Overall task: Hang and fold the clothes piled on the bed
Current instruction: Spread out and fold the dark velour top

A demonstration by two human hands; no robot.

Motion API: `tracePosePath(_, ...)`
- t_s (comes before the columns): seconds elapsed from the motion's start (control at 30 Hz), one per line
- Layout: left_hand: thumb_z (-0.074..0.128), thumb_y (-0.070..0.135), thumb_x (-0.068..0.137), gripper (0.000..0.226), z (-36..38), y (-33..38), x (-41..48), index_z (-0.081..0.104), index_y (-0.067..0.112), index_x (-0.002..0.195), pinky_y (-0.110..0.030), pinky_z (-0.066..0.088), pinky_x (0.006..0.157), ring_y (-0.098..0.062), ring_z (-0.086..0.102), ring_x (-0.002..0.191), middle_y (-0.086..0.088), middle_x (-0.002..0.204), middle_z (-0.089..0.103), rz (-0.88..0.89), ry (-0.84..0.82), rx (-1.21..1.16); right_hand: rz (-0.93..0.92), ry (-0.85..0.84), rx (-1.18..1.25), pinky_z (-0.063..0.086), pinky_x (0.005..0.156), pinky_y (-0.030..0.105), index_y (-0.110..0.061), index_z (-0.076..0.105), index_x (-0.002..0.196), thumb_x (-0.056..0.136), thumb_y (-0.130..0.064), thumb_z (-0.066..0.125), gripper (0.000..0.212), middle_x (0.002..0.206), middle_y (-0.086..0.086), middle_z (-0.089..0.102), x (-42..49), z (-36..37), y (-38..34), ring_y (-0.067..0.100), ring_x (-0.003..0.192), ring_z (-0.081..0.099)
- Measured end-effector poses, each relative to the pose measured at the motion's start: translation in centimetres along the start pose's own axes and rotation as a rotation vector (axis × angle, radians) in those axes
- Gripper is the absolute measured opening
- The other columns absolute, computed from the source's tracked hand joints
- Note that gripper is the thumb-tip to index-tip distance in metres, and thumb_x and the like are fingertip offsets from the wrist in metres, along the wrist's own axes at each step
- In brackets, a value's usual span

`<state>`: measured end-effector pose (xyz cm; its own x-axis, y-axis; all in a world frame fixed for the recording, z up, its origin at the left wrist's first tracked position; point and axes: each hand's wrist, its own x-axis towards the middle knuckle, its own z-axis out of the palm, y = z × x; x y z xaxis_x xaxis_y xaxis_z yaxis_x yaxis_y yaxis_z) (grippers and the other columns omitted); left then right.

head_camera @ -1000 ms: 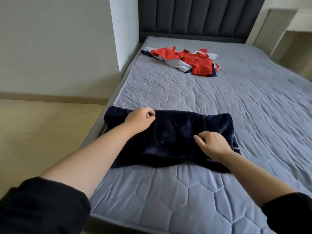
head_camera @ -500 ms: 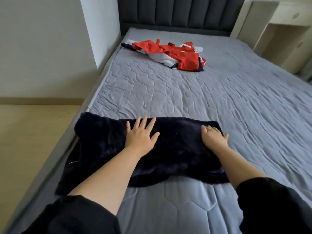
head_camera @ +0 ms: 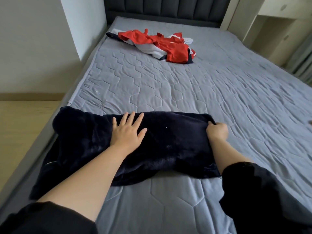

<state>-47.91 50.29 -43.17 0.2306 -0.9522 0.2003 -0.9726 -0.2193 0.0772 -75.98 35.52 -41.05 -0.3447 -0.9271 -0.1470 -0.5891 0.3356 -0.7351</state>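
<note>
A dark navy fleece garment (head_camera: 172, 142) lies spread across the near part of the grey quilted bed (head_camera: 185, 92), its left end hanging over the bed's left edge. My left hand (head_camera: 127, 130) lies flat on it with fingers spread, pressing near its far edge. My right hand (head_camera: 217, 131) grips the garment's far right corner with curled fingers. A crumpled pile of red, white and navy clothes (head_camera: 162, 46) sits further up the bed near the headboard.
A dark padded headboard (head_camera: 165, 9) stands at the far end. A white wall column (head_camera: 82, 27) borders the bed's left side, with wooden floor (head_camera: 22, 129) beside it. Cream shelving (head_camera: 278, 22) stands at the right.
My left hand went from curled to flat on the garment. My right hand slid to the far right corner and closed round it. The garment's left end now hangs over the bed edge.
</note>
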Motion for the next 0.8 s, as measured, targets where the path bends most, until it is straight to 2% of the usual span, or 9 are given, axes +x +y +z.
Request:
tracePosePath(0.03, 0.009, 0.06, 0.089, 0.069, 0.0, 0.1, 0.0, 0.008, 0.033, 0.152, -0.058, 0.007, 0.114, -0.023, 0.01, 0.147, -0.002, 0.159, 0.019, -0.005, 0.003, -0.003, 0.011, -0.046, -0.063, 0.039, 0.078, 0.032, 0.002, 0.06, 0.104, 0.095, -0.024, 0.051, 0.029, 0.102, 0.02, 0.062, -0.2, 0.3, -0.3, 0.035, 0.101, 0.057)
tracePosePath(0.1, 0.011, 0.059, 0.09, 0.068, 0.0, 0.1, -0.1, 0.007, 0.032, 0.152, -0.058, 0.006, 0.114, -0.023, 0.009, 0.147, -0.002, 0.159, 0.017, -0.014, -0.004, 0.007, -0.028, -0.042, -0.223, 0.035, 0.098, 0.041, 0.0, 0.042, 0.131, 0.096, -0.022, 0.045, 0.041, 0.137, 0.021, 0.044, -0.9, 0.4, -2.0, 0.035, 0.126, 0.042)
tracePosePath(0.2, 0.011, 0.057, 0.09, 0.068, 0.1, 0.3, 0.1, 0.004, 0.031, 0.152, -0.057, 0.004, 0.114, -0.022, 0.007, 0.147, -0.003, 0.16, 0.014, -0.021, -0.036, 0.035, -0.33, 0.058, -0.363, 0.015, 0.113, 0.049, -0.011, 0.017, 0.148, 0.094, -0.019, 0.037, 0.058, 0.156, 0.013, 0.017, -2.7, 0.4, -5.4, 0.032, 0.142, 0.018)
tracePosePath(0.27, 0.012, 0.056, 0.092, 0.066, 0.1, 0.4, 0.3, 0.003, 0.031, 0.152, -0.055, 0.002, 0.115, -0.022, 0.005, 0.147, -0.003, 0.16, 0.013, -0.029, -0.043, 0.032, -0.631, -0.021, -0.377, 0.009, 0.116, 0.05, -0.016, 0.019, 0.15, 0.097, -0.028, 0.035, 0.056, 0.158, 0.008, 0.017, -5.5, 2.1, -6.7, 0.028, 0.145, 0.014)
tracePosePath(0.33, 0.016, 0.054, 0.095, 0.063, -0.1, 0.4, 0.1, 0.004, 0.03, 0.153, -0.053, 0.002, 0.115, -0.022, 0.005, 0.147, -0.004, 0.16, 0.013, -0.024, -0.038, 0.032, -0.79, -0.181, -0.458, 0.005, 0.116, 0.051, -0.02, 0.025, 0.149, 0.099, -0.038, 0.031, 0.053, 0.157, 0.004, 0.023, -8.7, 4.8, -6.2, 0.022, 0.145, 0.016)
tracePosePath(0.4, 0.02, 0.049, 0.098, 0.06, -0.5, 0.3, -0.3, 0.008, 0.028, 0.153, -0.051, 0.004, 0.116, -0.022, 0.007, 0.147, -0.004, 0.16, 0.015, 0.013, -0.032, 0.024, -0.776, -0.246, -0.609, 0.002, 0.117, 0.05, -0.023, 0.024, 0.15, 0.1, -0.042, 0.026, 0.054, 0.158, 0.003, 0.022, -10.4, 6.7, -4.8, 0.02, 0.146, 0.015)
tracePosePath(0.47, 0.022, 0.046, 0.099, 0.057, -1.2, 0.1, -0.7, 0.015, 0.026, 0.152, -0.048, 0.006, 0.117, -0.021, 0.01, 0.147, -0.003, 0.158, 0.021, 0.01, -0.001, 0.018, -0.746, -0.207, -0.659, 0.0, 0.117, 0.05, -0.023, 0.02, 0.151, 0.1, -0.043, 0.024, 0.055, 0.158, 0.004, 0.021, -10.5, 7.1, -4.3, 0.022, 0.146, 0.013)
tracePosePath(0.67, 0.025, 0.046, 0.097, 0.057, -3.2, -3.4, -3.5, 0.024, 0.026, 0.15, -0.053, 0.0, 0.115, -0.027, 0.007, 0.147, -0.002, 0.158, 0.022, -0.226, 0.028, 0.094, -0.655, -0.187, -0.838, -0.005, 0.114, 0.057, -0.018, 0.009, 0.153, 0.099, -0.035, 0.021, 0.058, 0.16, 0.011, 0.001, -12.5, 6.8, -6.8, 0.028, 0.147, -0.003)
tracePosePath(0.8, 0.031, 0.039, 0.099, 0.054, -4.2, -5.3, -4.3, 0.023, 0.025, 0.151, -0.048, 0.005, 0.117, -0.022, 0.006, 0.147, -0.001, 0.159, 0.018, -0.144, -0.015, -0.025, -0.935, -0.277, -0.502, -0.002, 0.115, 0.053, -0.017, 0.025, 0.149, 0.1, -0.03, 0.028, 0.051, 0.16, 0.008, 0.01, -17.9, 9.9, -10.2, 0.022, 0.148, 0.002)
